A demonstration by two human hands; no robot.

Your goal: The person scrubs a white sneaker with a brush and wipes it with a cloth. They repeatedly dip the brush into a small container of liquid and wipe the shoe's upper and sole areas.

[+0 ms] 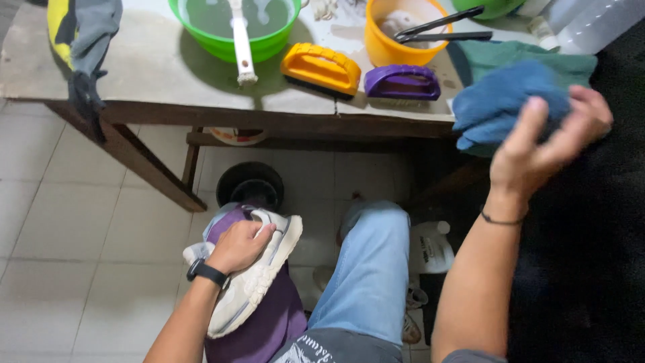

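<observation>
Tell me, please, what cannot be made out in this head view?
- Shoe: its upper is covered by the left hand.
- Blue cloth: partly behind the blurred right hand; grip unclear.
- Green basin: cut off by the top edge.
- Yellow bucket: contents too blurred.

Worn grey table, wooden legs, stands on pale tiled floor. On top: green basin of murky water with white brush resting in it; yellow scrub brush just beside purple scrub brush; orange bucket, black tongs across rim; blue cloth over green cloth at right edge. Black bucket and white jug on floor beneath.
</observation>
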